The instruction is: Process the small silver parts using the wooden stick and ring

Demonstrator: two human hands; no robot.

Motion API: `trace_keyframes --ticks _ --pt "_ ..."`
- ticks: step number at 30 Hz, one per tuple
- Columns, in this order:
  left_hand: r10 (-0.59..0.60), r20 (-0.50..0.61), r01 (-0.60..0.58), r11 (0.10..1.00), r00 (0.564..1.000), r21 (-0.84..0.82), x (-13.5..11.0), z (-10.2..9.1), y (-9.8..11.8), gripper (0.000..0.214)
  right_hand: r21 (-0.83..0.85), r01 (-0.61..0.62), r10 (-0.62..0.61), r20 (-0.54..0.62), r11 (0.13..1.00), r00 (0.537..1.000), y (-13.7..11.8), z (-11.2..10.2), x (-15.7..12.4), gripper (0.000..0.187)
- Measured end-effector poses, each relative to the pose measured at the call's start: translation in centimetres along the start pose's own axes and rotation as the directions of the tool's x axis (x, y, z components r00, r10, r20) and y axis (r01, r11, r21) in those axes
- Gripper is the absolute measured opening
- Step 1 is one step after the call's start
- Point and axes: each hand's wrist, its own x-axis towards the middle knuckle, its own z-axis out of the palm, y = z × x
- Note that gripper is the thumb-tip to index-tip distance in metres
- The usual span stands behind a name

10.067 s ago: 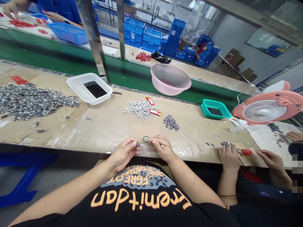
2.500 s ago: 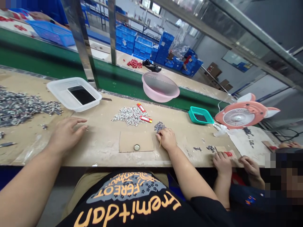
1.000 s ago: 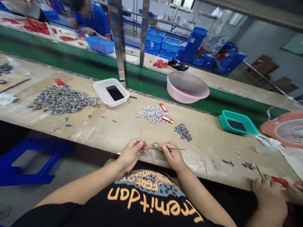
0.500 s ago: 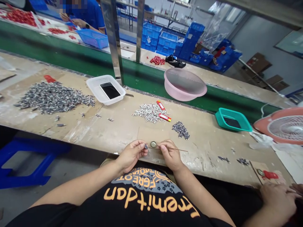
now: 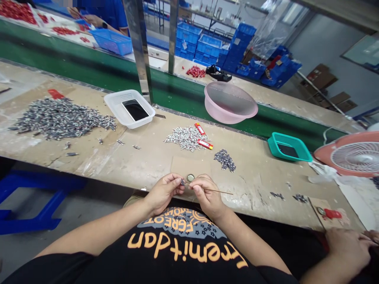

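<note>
Working at a long, scuffed tan counter [image 5: 260, 193], the person keeps both forearms low and the hands close together at its near edge, a steady, compact position for fine work. Beyond the far edge runs a green conveyor belt [image 5: 89, 75], with a translucent pink plastic basin [image 5: 231, 102] standing past that edge. A round salmon-pink desk fan [image 5: 322, 152] sits at the right end. Toward the left end spreads a broad heap of dark grey metal parts [image 5: 59, 124], beside a white plastic tray [image 5: 118, 94]. Mid-counter lie a pile of bright silver metal parts [image 5: 186, 139] and a smaller dark grey cluster [image 5: 225, 160], with a teal plastic tray [image 5: 276, 138] to their right. At lower right, a co-worker's hand [image 5: 346, 246] is near a red-handled tool [image 5: 332, 214]. A square of brown cardboard [image 5: 189, 165] lies at the near edge. The left hand [image 5: 164, 193] is pinched almost shut on a small grey metal piece [image 5: 182, 182]. The right hand [image 5: 207, 193] is similarly closed on a thin metal rod [image 5: 219, 191], which reaches toward that piece. A ribbed bottle cap [image 5: 190, 178] rests unheld on the cardboard, just beyond the rod and between the hands.
</note>
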Motion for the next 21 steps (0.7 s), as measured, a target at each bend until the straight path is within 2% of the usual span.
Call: trace_keyframes --ticks 5,15,18,21 --pt "0.004 -0.002 -0.004 1.0 1.0 0.029 0.0 0.0 0.1 0.018 -0.016 0.029 -0.029 0.007 0.999 1.0 -0.3 -0.1 0.1 0.016" --pt "-0.008 0.005 0.008 1.0 1.0 0.02 0.0 -0.3 0.1 0.016 -0.024 -0.001 0.001 -0.007 1.0 1.0 0.2 -0.3 -0.1 0.018" --pt "-0.003 -0.007 0.003 1.0 1.0 0.011 0.1 -0.3 0.2 0.016 -0.098 -0.031 0.029 -0.027 0.995 0.999 1.4 -0.5 0.0 0.018" --pt "-0.009 -0.003 0.009 1.0 1.0 0.011 0.2 -0.4 0.3 0.016 -0.24 -0.062 0.066 0.007 0.969 0.998 3.0 -0.5 0.0 0.018"
